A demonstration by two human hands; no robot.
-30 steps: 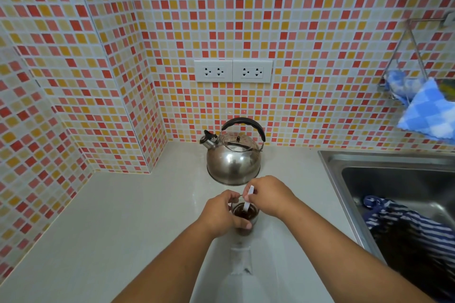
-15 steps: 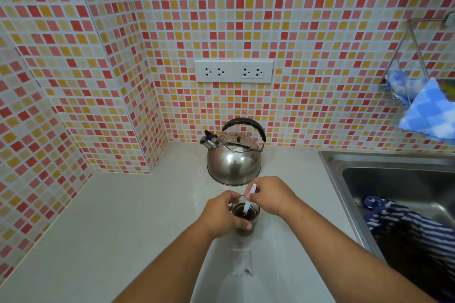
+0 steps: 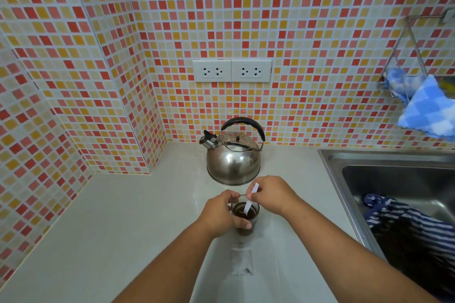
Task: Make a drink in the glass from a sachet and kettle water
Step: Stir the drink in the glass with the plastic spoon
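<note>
A small glass (image 3: 246,216) of dark brown drink stands on the pale counter (image 3: 123,216) in front of me. My left hand (image 3: 219,213) is wrapped around the glass from the left. My right hand (image 3: 272,195) pinches a white stirrer stick (image 3: 250,198), whose lower end is dipped in the drink. A clear, emptied sachet (image 3: 241,261) lies flat on the counter just nearer me than the glass. Behind the glass stands a steel kettle (image 3: 233,158) with a black handle, its spout pointing left.
A steel sink (image 3: 394,179) is set into the counter at right, with a blue-striped cloth (image 3: 406,224) inside. A wire rack (image 3: 406,56) with a blue checked cloth (image 3: 429,110) hangs on the tiled wall. Two sockets (image 3: 232,71) sit above the kettle.
The stirrer has tilted and shifted a little inside the glass as my right hand moves it. My left hand, the glass and the kettle stay in place.
</note>
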